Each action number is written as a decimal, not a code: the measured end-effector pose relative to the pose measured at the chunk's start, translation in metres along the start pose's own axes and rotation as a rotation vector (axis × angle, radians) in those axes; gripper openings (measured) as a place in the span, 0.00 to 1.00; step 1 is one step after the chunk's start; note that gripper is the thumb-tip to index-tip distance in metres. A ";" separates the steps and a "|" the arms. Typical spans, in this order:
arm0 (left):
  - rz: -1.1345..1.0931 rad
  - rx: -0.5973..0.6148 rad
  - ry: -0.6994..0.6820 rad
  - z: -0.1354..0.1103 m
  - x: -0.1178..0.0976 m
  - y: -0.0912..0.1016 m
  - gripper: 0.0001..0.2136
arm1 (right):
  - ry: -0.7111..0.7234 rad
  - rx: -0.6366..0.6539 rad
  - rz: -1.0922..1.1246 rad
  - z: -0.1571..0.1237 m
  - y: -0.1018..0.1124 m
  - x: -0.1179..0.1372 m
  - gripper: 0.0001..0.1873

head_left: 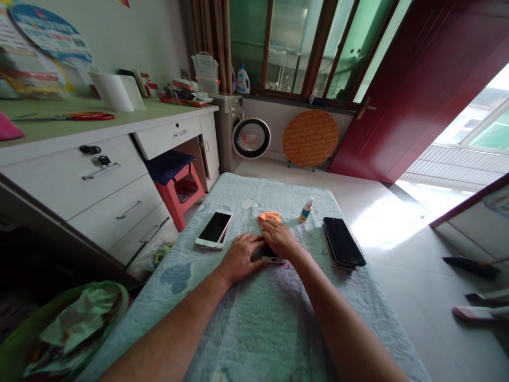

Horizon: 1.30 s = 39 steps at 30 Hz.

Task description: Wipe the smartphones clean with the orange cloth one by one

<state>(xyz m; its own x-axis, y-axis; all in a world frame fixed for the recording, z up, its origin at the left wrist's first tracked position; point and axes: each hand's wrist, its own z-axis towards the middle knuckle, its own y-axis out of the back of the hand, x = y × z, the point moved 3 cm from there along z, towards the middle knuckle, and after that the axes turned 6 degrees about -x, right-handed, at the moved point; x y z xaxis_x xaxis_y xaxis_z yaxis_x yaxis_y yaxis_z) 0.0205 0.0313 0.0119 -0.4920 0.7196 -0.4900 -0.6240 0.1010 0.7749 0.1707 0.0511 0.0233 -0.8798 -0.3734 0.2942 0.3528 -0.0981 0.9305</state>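
A small phone [271, 257] lies on the quilted cover [254, 318] in the middle, mostly hidden under my hands. My left hand [240, 258] rests beside it with fingers curled against its left edge. My right hand [280, 239] lies on top of the phone, fingers pressing an orange cloth [268, 217] at its far end. A white phone [214, 228] lies face up to the left. Two stacked dark phones [342, 242] lie to the right. A small spray bottle [306, 209] stands just beyond the cloth.
A white desk with drawers [99, 175] runs along the left, a red stool [178, 191] under it. A green-lined bin [67, 329] sits at lower left. A washing machine [242, 132], a round wooden tabletop [310, 138] and a dark red door [417, 90] stand beyond.
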 end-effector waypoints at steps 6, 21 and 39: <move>0.009 -0.006 0.005 -0.001 0.000 -0.001 0.21 | 0.177 0.050 0.005 -0.014 0.005 0.011 0.16; -0.017 0.015 -0.005 0.002 -0.007 0.003 0.22 | 0.043 0.007 -0.009 0.016 -0.005 0.002 0.19; 0.040 0.013 0.021 0.001 -0.006 0.002 0.23 | -0.025 -0.057 -0.020 0.013 -0.003 0.000 0.21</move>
<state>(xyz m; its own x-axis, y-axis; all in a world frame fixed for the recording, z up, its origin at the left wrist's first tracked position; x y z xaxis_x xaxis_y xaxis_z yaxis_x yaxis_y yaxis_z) 0.0231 0.0277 0.0170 -0.5294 0.7088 -0.4663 -0.5954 0.0811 0.7993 0.1659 0.0636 0.0233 -0.8942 -0.3476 0.2821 0.3525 -0.1583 0.9223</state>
